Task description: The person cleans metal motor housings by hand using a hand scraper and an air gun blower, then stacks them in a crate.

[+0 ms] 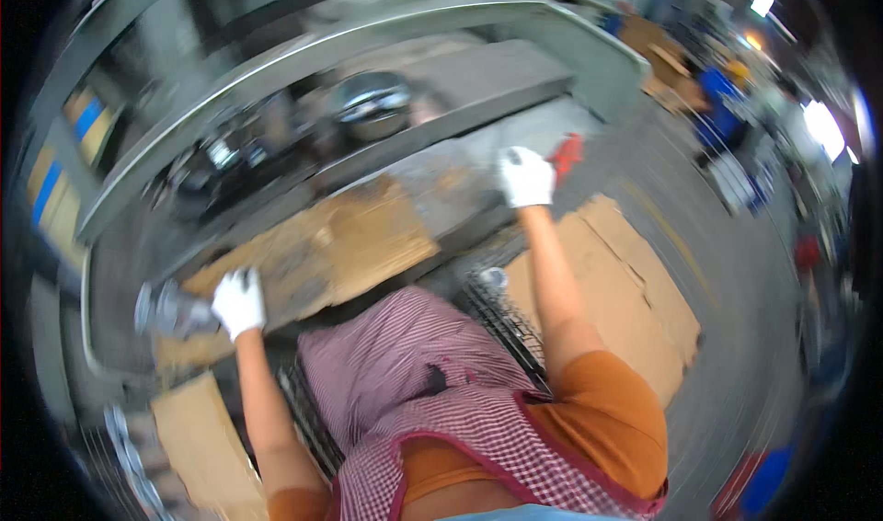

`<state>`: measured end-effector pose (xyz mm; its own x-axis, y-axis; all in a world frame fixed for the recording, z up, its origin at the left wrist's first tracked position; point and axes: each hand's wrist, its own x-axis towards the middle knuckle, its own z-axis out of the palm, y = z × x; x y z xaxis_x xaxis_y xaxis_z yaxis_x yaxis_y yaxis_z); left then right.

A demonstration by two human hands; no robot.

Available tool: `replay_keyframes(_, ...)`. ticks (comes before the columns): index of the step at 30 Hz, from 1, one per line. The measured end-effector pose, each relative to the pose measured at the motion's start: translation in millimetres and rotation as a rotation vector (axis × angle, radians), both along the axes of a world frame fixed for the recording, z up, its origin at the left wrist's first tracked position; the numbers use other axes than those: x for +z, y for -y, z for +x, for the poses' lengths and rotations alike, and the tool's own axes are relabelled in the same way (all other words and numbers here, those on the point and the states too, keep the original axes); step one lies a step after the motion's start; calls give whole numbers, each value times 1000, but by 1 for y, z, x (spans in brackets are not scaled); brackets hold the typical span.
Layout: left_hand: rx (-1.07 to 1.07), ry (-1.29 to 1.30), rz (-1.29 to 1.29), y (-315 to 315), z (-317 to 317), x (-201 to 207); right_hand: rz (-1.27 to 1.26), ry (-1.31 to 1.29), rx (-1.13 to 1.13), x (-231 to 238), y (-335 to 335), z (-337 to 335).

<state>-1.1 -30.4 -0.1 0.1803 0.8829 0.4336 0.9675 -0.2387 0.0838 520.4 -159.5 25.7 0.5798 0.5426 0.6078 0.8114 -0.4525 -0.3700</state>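
My left hand [239, 302], in a white glove, is at the left end of the worn cardboard [377, 236] on the bench. Its fingers are curled at the end of a grey, rounded metal part [175, 309], which is blurred. Farther right, my right hand [526, 177], also in a white glove, is over the grey metal bench top [469, 167]. A red object [567, 158] is right against its outer side, too smeared to name. Whether the right fingers grip it does not show.
Behind the cardboard are a shiny round metal fixture [372, 103] and dark machine parts [225, 158]. A raised pale green rim [368, 29] curves round the bench. Flat cardboard [616, 286] lies to my right, another piece [207, 438] at lower left. Blue bins [722, 107] stand far right.
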Motion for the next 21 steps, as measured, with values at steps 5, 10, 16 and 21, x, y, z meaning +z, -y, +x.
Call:
replay_keyframes(5,148,71,66,2,-5,3,9,-99,-53,-1,-4,4)
replay_keyframes(10,151,93,224,2,-7,-5,125,-97,27,0,-7,6)
replay_keyframes(16,112,39,-75,-3,-11,-10,15,-133,-35,3,-6,11)
replay_keyframes(21,141,163,139,1,-8,-8,32,-184,-38,2,-8,11)
